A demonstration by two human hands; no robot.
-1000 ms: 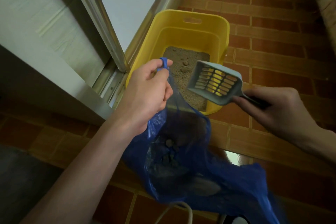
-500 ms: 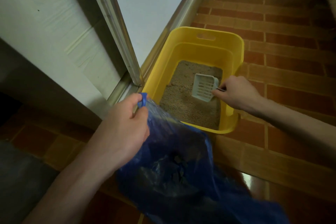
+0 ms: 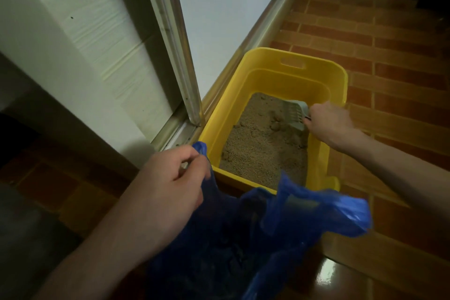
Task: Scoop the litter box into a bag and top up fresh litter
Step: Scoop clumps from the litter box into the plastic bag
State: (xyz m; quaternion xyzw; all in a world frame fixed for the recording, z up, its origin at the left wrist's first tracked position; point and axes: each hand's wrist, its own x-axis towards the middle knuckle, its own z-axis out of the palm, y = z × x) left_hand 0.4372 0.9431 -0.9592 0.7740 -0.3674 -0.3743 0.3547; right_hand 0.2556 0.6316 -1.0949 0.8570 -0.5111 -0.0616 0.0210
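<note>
Taking the yellow litter box [image 3: 326,165] as my landmark: well to its left stands a pale wall panel [image 3: 80,39] with faint horizontal ridges, and beside that a slim, brushed-metal door frame [image 3: 175,39] runs down to a track that meets the box's near-left corner. My left hand [image 3: 168,192] is just off that corner, thumb and curled fingers pinching one twisted handle of the blue plastic bag [image 3: 280,238]. The bag is thin, crinkled and half see-through; it hangs open right in front of the box's near wall, its other handle flopped loose to the right, with dark lumps dimly visible at its bottom.

The box itself is smooth moulded plastic, rectangular with rounded corners, a rolled rim and an oval handle slot in the far wall. It sits on the floor against the frame. Inside lies sandy, grainy beige litter [image 3: 258,153], pitted and heaped with a few clumps toward the far right.

There the grey slotted scoop [image 3: 295,114] is dug into the litter, tilted, near the box's right wall. My right hand [image 3: 328,122] grips its dark handle, fingers wrapped round it. Right of the box spreads a brick-pattern tile floor [image 3: 389,61], glossy reddish-brown.
</note>
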